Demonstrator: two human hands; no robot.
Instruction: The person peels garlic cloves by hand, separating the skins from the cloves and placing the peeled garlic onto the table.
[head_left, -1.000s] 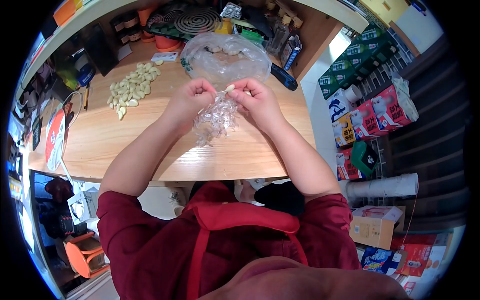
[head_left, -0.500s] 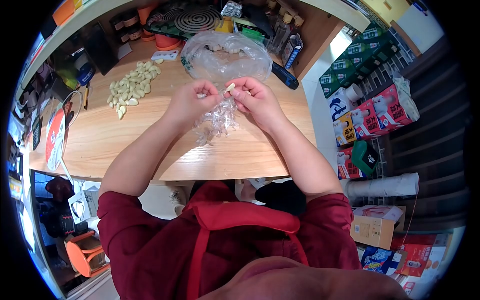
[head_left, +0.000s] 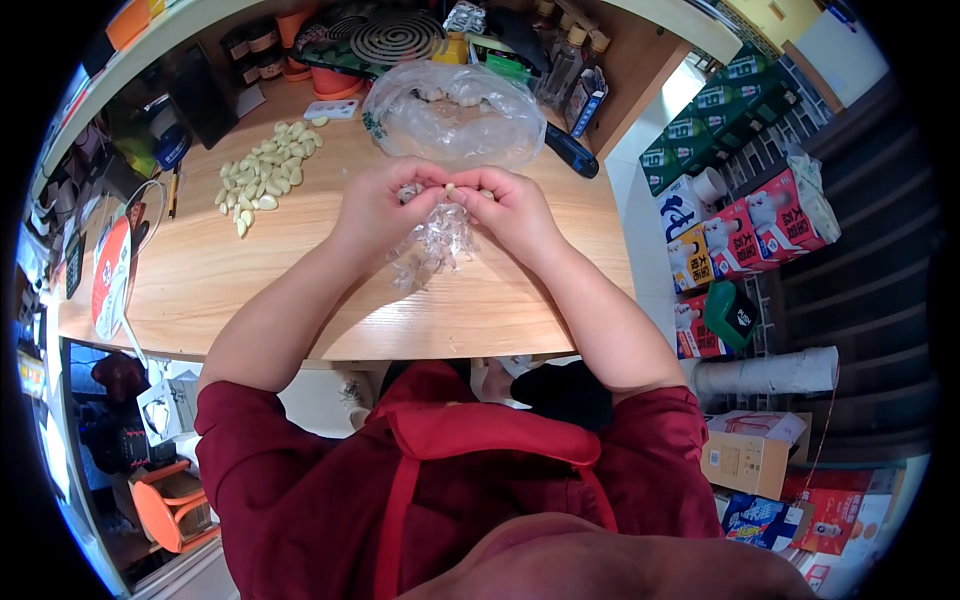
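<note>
My left hand and my right hand meet over the table, fingers pinched together. Between their fingertips is a small pale garlic clove, partly covered by the thumbs. Whitish bits show in the curled fingers of my left hand, too small to name surely. Below the hands lies a loose heap of thin garlic skins. To the left, many peeled garlic cloves are spread in a patch. Behind the hands rests a clear plastic bag with some whitish garlic inside.
A blue-and-black tool handle lies right of the bag. At the back are a mosquito coil and glass bottles. A hand fan is at the left edge. Cartons are stacked on the right.
My hands have come together. The clove, held up in my right fingertips before, is now lower, between the fingertips of both hands. The cloves on the table and the bag look about the same.
</note>
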